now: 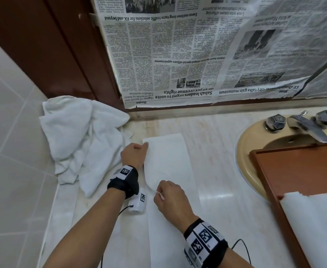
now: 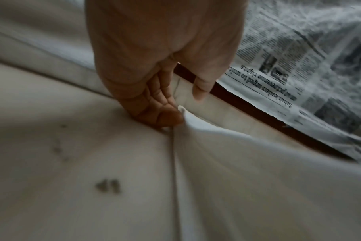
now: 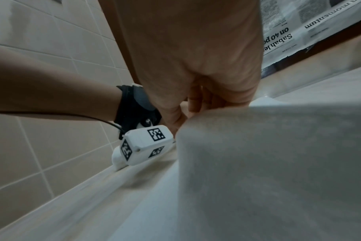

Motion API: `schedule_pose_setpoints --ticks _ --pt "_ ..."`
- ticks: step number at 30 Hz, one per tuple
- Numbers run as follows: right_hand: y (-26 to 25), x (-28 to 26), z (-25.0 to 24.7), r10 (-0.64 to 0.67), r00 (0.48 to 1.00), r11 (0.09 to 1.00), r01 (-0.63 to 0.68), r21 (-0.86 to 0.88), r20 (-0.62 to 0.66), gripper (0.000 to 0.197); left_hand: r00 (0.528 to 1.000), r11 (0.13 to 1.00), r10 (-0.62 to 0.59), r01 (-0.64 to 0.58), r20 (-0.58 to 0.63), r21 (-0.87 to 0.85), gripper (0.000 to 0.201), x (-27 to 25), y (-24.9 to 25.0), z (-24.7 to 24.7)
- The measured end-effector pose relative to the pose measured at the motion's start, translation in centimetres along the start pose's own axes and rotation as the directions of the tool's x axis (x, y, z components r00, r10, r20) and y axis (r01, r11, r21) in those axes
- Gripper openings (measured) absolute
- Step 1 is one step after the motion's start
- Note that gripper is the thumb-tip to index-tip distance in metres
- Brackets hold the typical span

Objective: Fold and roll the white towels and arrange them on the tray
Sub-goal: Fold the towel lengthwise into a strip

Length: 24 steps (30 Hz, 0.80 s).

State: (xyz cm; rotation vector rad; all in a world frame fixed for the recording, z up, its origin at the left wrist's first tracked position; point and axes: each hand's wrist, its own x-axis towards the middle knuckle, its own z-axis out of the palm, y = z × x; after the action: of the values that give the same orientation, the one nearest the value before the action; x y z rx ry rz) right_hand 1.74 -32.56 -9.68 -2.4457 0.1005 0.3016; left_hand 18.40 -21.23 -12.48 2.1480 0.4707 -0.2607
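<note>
ideally both hands, left hand (image 1: 134, 155) and right hand (image 1: 170, 197), each pinching the towel (image 1: 170, 163) edge, carry it across evenly, corners matched

Both forearms are seen bare, with no sleeves. A black fabric wrist strap (image 1: 124, 182) topped by a white plate with a black square marker is worn on the left wrist, and a white boxy marker-printed camera unit (image 1: 138, 202) with a thin black cable (image 1: 122, 210) is attached beneath. A matching black band with white marker panels (image 1: 205, 241) and a black cable is worn on the right wrist.
</note>
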Motion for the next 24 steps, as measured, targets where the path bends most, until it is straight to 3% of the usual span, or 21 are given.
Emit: schedule_pose_setpoints --ticks 6,11,14,18,24 --pt "0.7 0.4 0.9 0.028 1.0 0.999 -0.028 0.043 0.005 0.015 0.991 0.987 0.135 -0.132 -0.024 0.087 0.015 -0.1 -1.0 -0.1" --pt "2.0 -0.8 0.7 0.068 0.997 0.988 -0.063 0.144 -0.034 0.029 0.973 0.971 0.228 -0.225 -0.027 0.085 0.027 -2.3 -1.8 -0.2" --pt "3.1 -1.5 0.4 0.074 0.996 0.987 -0.066 0.144 -0.051 0.028 0.965 0.957 0.261 -0.264 0.037 0.122 0.04 -5.0 -3.6 -1.0" --pt "3.9 -2.4 0.4 0.059 0.998 0.989 -0.057 0.133 -0.011 0.029 0.93 0.918 0.314 -0.349 0.19 0.19 0.037 -8.3 -6.3 -1.2" --pt "4.2 -4.6 0.2 0.077 0.997 0.994 -0.077 0.081 0.008 0.02 0.916 0.902 0.347 -0.385 0.2 0.195 0.041 -9.7 -7.2 -0.9"
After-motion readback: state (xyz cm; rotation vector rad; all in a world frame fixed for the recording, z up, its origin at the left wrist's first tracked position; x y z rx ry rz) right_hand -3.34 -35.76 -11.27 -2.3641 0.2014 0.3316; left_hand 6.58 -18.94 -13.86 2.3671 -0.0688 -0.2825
